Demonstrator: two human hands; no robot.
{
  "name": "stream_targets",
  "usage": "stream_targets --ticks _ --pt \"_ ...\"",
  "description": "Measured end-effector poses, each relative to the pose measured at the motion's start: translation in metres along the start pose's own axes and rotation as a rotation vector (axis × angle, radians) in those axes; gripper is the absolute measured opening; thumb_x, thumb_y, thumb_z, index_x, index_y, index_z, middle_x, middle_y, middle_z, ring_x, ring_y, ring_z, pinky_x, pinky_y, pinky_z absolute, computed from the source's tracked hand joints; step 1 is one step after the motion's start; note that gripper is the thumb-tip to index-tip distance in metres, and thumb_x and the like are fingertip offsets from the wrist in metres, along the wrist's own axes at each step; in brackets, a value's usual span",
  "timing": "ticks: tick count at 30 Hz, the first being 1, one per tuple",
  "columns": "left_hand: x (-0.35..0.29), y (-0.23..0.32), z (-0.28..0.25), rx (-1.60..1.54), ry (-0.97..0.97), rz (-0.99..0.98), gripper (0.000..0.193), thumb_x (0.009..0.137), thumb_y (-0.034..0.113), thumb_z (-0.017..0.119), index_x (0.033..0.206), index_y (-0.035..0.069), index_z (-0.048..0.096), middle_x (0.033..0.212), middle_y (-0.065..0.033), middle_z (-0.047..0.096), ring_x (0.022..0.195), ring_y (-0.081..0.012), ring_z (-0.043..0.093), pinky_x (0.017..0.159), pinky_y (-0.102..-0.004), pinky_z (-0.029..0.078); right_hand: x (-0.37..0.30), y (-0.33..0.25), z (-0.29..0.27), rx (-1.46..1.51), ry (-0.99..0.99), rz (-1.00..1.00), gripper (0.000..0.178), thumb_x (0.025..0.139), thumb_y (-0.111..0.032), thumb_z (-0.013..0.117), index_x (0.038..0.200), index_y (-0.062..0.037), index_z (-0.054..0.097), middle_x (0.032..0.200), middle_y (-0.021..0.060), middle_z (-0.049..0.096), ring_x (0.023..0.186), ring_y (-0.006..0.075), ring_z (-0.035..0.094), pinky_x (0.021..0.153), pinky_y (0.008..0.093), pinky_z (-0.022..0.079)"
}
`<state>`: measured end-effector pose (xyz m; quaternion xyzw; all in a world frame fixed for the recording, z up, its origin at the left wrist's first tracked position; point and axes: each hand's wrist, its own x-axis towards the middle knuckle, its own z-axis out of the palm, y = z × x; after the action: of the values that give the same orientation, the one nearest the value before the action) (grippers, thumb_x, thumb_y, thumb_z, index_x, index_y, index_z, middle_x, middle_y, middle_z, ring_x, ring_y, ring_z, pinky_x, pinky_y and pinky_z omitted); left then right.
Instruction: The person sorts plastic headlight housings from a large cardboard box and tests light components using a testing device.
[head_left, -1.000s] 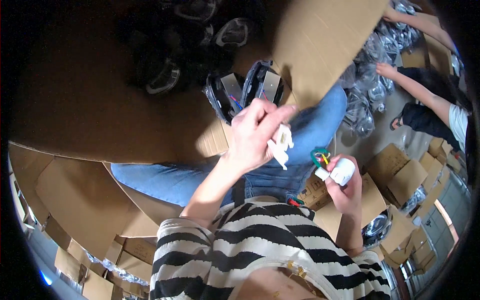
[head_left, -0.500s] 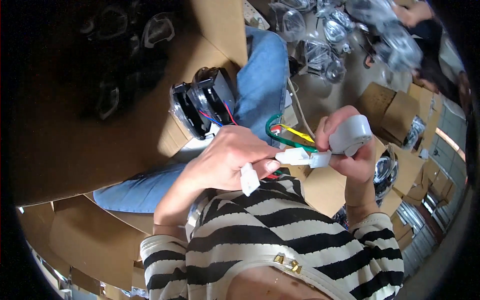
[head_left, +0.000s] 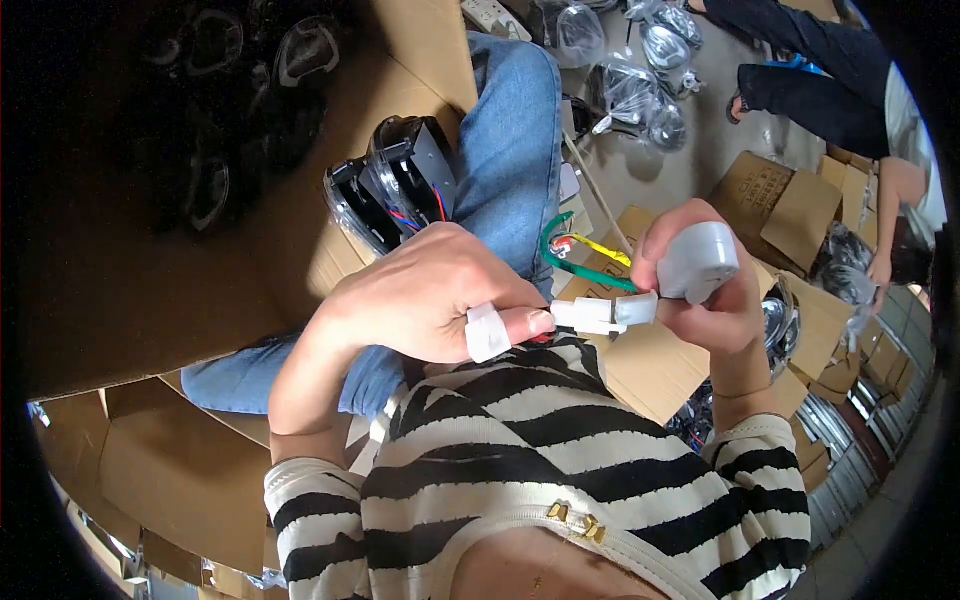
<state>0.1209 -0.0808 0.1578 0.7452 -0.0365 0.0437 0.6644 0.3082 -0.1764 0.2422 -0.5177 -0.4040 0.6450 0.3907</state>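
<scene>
- The left hand (head_left: 425, 295) has its grip pressed together on one small white plug connector (head_left: 588, 315), pinching its near end between thumb and forefinger; one band of white tape (head_left: 486, 332) is wrapped round the thumb.
- The right hand (head_left: 715, 300) has its grip closed round one pale grey plastic housing (head_left: 698, 262), the fingers curled over its top and the thumb below.
- A second white connector piece (head_left: 636, 308) sticks out from under the housing and meets the plug end to end; whether the two are fully seated I cannot tell, since the join is small in the view.
- Both connectors are held in the air just above the striped shirt (head_left: 520, 450), between the two hands and in front of the chest.
- Three coloured wires show above the connectors: one green (head_left: 560, 262), one yellow (head_left: 600, 248) and one short red (head_left: 563, 241), looping from the housing side.
- One dark lamp unit (head_left: 390, 190) with clear lenses and thin red and blue leads lies on the lap, against the blue jeans (head_left: 510, 150), just beyond the left hand.
- One large open cardboard box (head_left: 150, 260) sits to the left; several dark lamp parts lie inside it, too shadowed to count.
- On the floor (head_left: 690, 170) ahead lie at least four clear plastic bags (head_left: 640, 95) holding parts.
- About three smaller cardboard boxes (head_left: 780, 205) stand to the right.
- One other person (head_left: 810, 70) in dark clothes sits well apart at the upper right.
</scene>
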Motion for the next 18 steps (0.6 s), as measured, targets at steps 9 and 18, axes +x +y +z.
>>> stream_targets --ticks 9,18 --pt "0.004 -0.003 0.014 -0.056 0.102 0.003 0.026 0.076 0.027 0.047 0.063 0.006 0.056 0.047 -0.0100 0.045 0.044 -0.0269 0.044 0.039 -0.0326 0.031 -0.024 0.007 0.004 -0.384 0.044 0.244 0.036 0.061 0.001 0.049 0.096 -0.0010 0.039 0.084 0.0044 0.046 0.077 0.0103 0.045 0.065 0.0221 0.037" --pt "0.042 -0.006 0.047 0.194 0.325 -0.072 0.022 0.074 0.028 0.047 0.070 0.007 0.055 0.057 -0.0135 0.052 0.055 -0.0308 0.050 0.045 -0.0373 0.039 -0.049 0.045 -0.029 0.070 0.339 -0.056 0.052 0.061 -0.015 0.054 0.106 0.0000 0.033 0.100 0.0106 0.037 0.089 0.0190 0.041 0.074 0.0308 0.037"
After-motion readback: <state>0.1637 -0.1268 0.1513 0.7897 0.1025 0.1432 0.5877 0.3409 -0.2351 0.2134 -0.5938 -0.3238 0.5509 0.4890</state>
